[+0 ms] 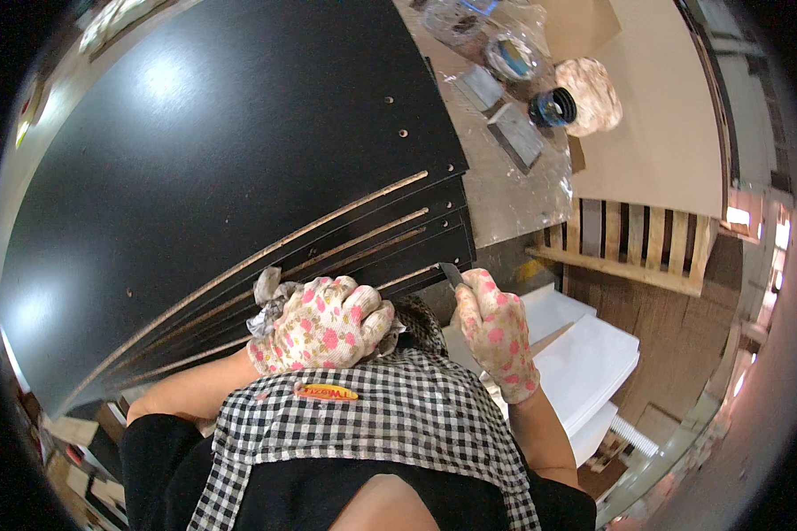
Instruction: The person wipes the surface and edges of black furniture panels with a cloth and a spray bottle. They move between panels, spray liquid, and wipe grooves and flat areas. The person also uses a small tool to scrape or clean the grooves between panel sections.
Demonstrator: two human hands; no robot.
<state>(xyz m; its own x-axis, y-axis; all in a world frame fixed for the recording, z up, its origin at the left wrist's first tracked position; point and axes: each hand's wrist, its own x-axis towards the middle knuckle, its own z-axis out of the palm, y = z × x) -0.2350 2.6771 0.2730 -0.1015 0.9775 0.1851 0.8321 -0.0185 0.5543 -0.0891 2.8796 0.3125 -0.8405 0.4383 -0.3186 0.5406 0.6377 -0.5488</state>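
Black panels [266,115] lie in a stepped stack in front of me, with long pale grooves near their front edges and small holes at the right ends. My left hand [328,326], in a white floral glove, is closed on a crumpled grey-white rag [270,296] at the front of the stack. In my right hand [498,332], gloved alike, is a flat dark scraper [452,274]. Its blade reaches the right end of the lowest visible groove. The glove hides the scraper's handle.
Right of the panels, a worktop [505,208] bears two grey blocks [515,135], a dark jar [553,107], a roll of tape [512,57] and a stained cloth bundle [589,96]. Beyond are a wooden pallet [633,239] and a stack of white boards [589,358].
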